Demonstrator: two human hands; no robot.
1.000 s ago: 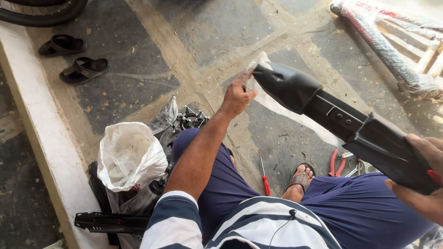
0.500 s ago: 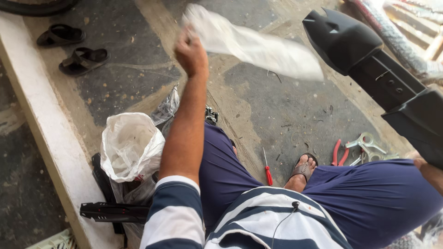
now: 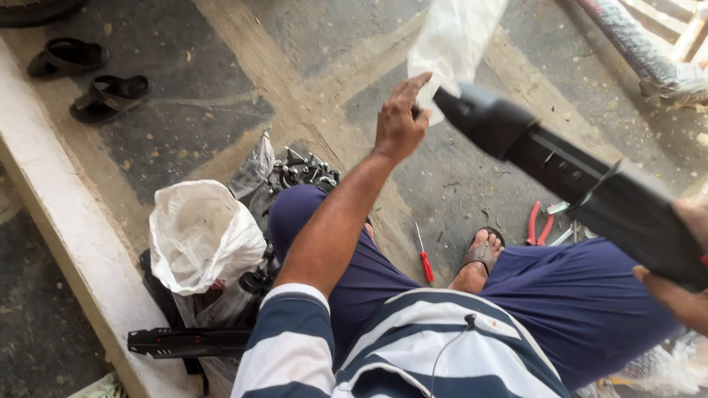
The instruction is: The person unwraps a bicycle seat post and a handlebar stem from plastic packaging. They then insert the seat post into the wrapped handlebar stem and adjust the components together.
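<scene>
My left hand [image 3: 399,121] is raised in front of me and pinches the lower edge of a clear plastic bag [image 3: 456,40], which hangs upward out of the top of the view. The bag's edge meets the rounded tip of a long black plastic panel [image 3: 560,173]. My right hand [image 3: 682,284], at the right edge, grips the wide end of that panel. I sit on the concrete floor in blue trousers and a striped shirt.
A white sack [image 3: 200,234] and a black part [image 3: 188,341] lie by my left knee, beside a pile of bolts [image 3: 302,171]. A red screwdriver [image 3: 423,256] and red pliers [image 3: 537,222] lie near my sandalled foot. Two sandals [image 3: 88,77] rest far left beside a pale kerb [image 3: 66,228].
My left hand pulled the plastic bag off the black panel's tip, swung it up and left, and has now come back to the tip still holding it. The panel stayed in my right hand.
</scene>
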